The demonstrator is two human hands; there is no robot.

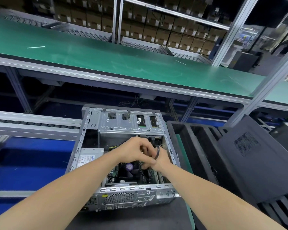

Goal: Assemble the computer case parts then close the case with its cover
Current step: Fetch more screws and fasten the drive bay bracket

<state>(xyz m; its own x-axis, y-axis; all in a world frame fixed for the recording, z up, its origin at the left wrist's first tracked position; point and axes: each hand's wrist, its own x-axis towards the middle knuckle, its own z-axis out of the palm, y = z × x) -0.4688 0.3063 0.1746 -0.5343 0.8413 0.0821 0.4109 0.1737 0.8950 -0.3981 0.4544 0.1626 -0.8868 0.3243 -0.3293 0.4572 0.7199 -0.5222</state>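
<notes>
case (131, 188): open, near centre; boards inside look fragile
cover (259, 163): propped at right; probably light, flexy, best held by edges
left hand (136, 151): curled inside case, contents hidden
right hand (163, 159): mostly covered, can't be told

A long green-topped workbench (123, 63) runs under metal shelving (173, 10) stacked with cardboard boxes (156, 34).

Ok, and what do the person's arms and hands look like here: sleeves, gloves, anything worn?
Both forearms are bare, with no sleeve in view. Neither the left hand nor the right hand wears a glove. A thin dark band circles the right wrist. No watch or other markings show.
</notes>
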